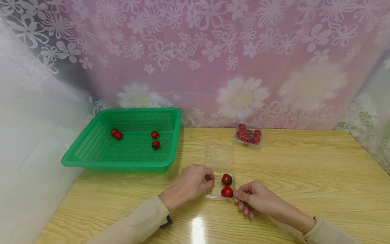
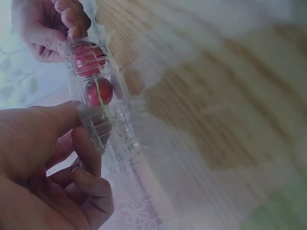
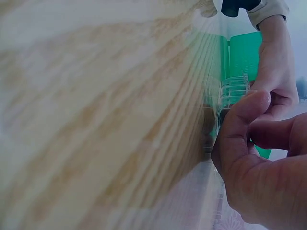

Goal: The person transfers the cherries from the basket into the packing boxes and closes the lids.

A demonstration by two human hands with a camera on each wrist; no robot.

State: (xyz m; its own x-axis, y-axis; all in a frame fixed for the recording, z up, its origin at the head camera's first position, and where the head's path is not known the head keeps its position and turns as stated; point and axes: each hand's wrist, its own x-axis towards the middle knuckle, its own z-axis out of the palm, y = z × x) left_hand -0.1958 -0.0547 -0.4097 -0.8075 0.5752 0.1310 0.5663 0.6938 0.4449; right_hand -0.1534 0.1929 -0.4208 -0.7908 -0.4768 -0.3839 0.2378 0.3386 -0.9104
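A clear plastic clamshell box (image 1: 217, 195) lies on the table with its lid (image 1: 219, 154) folded open toward the back. Two dark red cherries (image 1: 226, 185) sit along its right side, one behind the other. In the left wrist view a green stem (image 2: 101, 98) runs from the nearer cherry. My left hand (image 1: 195, 179) pinches the box's left wall between thumb and fingertips, beside that stem. At the front right corner my right hand (image 1: 254, 198) grips the box edge, its lower fingers loosely curled. In the right wrist view, that hand (image 3: 264, 158) hides most of the box.
A green plastic basket (image 1: 128, 166) stands on the left, with two pairs of stemmed cherries (image 1: 155, 144) inside. Farther back on the right is another clear box (image 1: 248, 135) filled with several cherries. A flowered curtain (image 1: 195, 67) hangs behind the wooden table (image 1: 304, 169).
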